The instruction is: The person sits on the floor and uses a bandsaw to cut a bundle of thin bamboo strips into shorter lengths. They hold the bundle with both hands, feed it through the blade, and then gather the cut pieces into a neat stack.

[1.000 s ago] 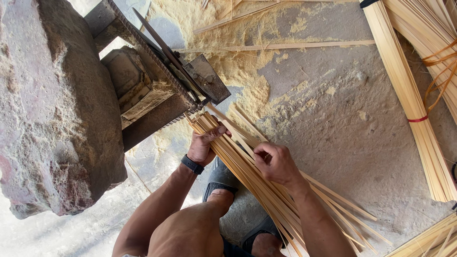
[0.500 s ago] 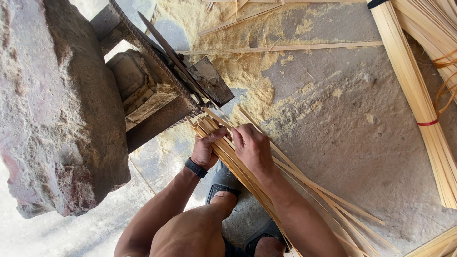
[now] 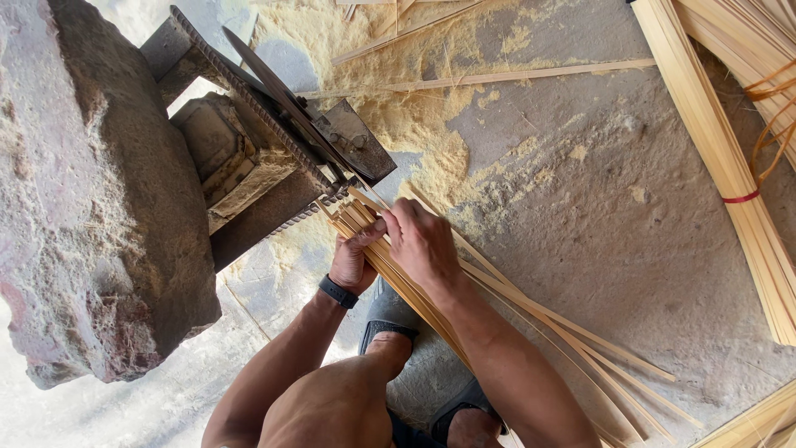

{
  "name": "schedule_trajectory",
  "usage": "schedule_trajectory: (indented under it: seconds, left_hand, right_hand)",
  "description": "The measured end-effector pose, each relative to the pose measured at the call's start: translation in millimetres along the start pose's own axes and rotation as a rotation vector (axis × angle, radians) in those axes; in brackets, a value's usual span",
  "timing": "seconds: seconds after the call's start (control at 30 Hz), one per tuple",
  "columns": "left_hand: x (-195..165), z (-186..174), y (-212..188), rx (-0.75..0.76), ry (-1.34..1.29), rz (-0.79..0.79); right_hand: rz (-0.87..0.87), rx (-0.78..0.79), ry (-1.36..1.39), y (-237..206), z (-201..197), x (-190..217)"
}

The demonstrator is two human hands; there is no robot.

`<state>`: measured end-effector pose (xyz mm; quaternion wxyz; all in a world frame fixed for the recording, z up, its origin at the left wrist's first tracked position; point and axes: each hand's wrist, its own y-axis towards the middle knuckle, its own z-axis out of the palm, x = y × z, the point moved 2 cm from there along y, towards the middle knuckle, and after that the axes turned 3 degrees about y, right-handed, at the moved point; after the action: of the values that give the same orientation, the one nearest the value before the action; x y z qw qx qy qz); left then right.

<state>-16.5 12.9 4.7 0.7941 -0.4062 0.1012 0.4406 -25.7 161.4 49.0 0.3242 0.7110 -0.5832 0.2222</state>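
Note:
A bundle of thin bamboo strips (image 3: 531, 319) runs from lower right up to a dusty metal cutting machine (image 3: 282, 158). My left hand (image 3: 352, 261), with a black band on the wrist, grips the strips from below near their front ends. My right hand (image 3: 423, 241) presses down on top of the same strips, just behind the machine's mouth. The strip tips (image 3: 352, 207) touch the machine's toothed edge. A bare knee and a sandalled foot (image 3: 390, 323) sit under the bundle.
A big rough stone block (image 3: 91, 199) fills the left. Sawdust (image 3: 414, 116) is heaped behind the machine. Tied bamboo bundles (image 3: 730, 158) lie at the right edge, with loose long strips (image 3: 497, 79) on the concrete floor.
My right hand has slid forward along the strips, from mid-bundle up to beside the left hand at the machine. The left hand has stayed in place.

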Motion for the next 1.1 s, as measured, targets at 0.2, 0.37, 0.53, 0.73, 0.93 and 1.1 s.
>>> schedule_trajectory:
  seconds: [0.2, 0.37, 0.53, 0.73, 0.93, 1.1]
  left_hand:
    - [-1, -2, -2, 0.027, 0.028, 0.06]
    - [-1, -1, -2, 0.062, 0.035, 0.046]
    - [-4, 0, -6, 0.131, 0.051, 0.044]
    - [-9, 1, -8, 0.15, 0.01, 0.02]
    - [-9, -3, -6, 0.102, 0.009, 0.026]
    - [-3, -5, -4, 0.015, 0.117, 0.007]
  right_hand:
    - [0.209, 0.154, 0.155, -58, -67, -26]
    - [0.325, 0.219, 0.264, -74, -61, -27]
    - [0.302, 0.191, 0.182, -79, -45, -47]
    - [0.438, 0.307, 0.064, -95, -32, -87]
    - [0.249, 0.029, -0.175, -100, -54, -77]
    - [0.401, 0.353, 0.474, -91, -49, -32]
